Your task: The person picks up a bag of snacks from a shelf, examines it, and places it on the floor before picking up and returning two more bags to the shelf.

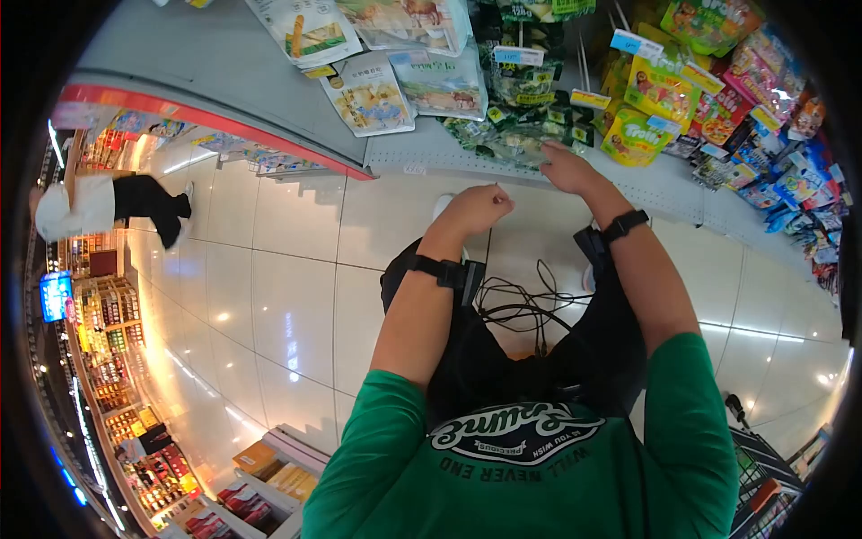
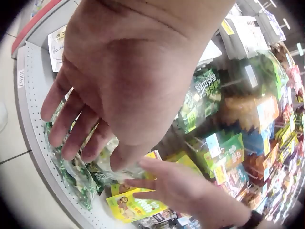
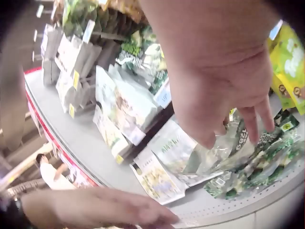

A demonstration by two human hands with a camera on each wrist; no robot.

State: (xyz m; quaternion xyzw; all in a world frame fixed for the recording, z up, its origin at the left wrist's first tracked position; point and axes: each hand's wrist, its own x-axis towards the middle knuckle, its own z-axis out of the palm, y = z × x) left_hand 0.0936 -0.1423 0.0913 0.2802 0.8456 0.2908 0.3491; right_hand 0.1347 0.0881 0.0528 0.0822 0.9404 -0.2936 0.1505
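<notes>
Green-and-clear snack packets (image 1: 521,144) lie at the shelf's front edge in the head view. My right hand (image 1: 571,169) is over them; its fingers (image 3: 251,126) reach down at a packet (image 3: 228,155) in the right wrist view, and firm contact cannot be told. In the left wrist view the right hand (image 2: 178,186) has its fingers extended and apart, beside a yellow packet (image 2: 136,205). My left hand (image 1: 478,208) hangs in front of the shelf edge, holding nothing. Its fingers are loosely extended in the left wrist view, where the palm (image 2: 128,90) hides part of the packets.
White pouches (image 1: 368,94) stand left of the green packets, yellow gummy bags (image 1: 637,135) hang to the right. The grey shelf (image 1: 224,54) has a red edge at left. Cables (image 1: 530,301) lie between the legs. A person (image 1: 108,207) is in the aisle; a cart (image 1: 763,476) stands lower right.
</notes>
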